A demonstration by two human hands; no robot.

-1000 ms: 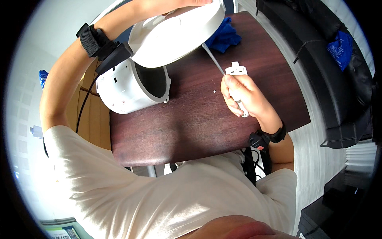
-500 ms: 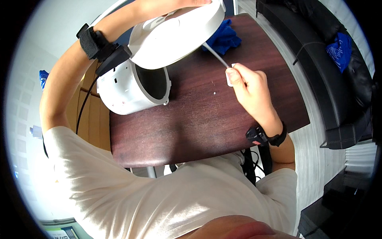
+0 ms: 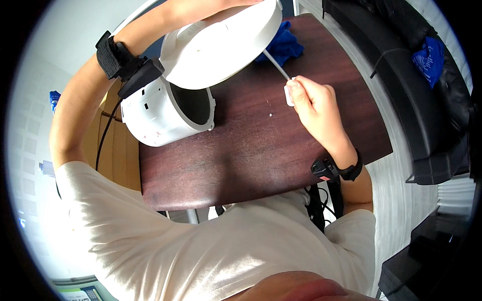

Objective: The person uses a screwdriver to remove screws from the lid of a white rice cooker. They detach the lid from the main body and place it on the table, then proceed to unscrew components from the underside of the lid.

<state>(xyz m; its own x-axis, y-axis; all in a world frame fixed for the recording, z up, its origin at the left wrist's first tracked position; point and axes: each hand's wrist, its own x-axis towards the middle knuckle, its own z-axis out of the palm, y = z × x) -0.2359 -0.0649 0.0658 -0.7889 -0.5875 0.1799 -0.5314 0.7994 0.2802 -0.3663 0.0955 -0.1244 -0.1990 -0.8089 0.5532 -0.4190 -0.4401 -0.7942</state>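
Open tabletop [image 3: 261, 155] btwn hands.

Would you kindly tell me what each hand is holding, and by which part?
The right hand pinches the white plug of a white cord. The left arm lifts the round white lid by its far rim; that hand is out of view.

Cloth [image 3: 283, 45] lies behind, seemingly under raised lid [image 3: 221, 42].

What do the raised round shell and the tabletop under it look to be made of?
The round shell looks like moulded white plastic: smooth, evenly coloured, with a soft sheen. The tabletop looks like dark reddish-brown wood or wood veneer, with faint grain and a dull gloss; which one cannot be told.
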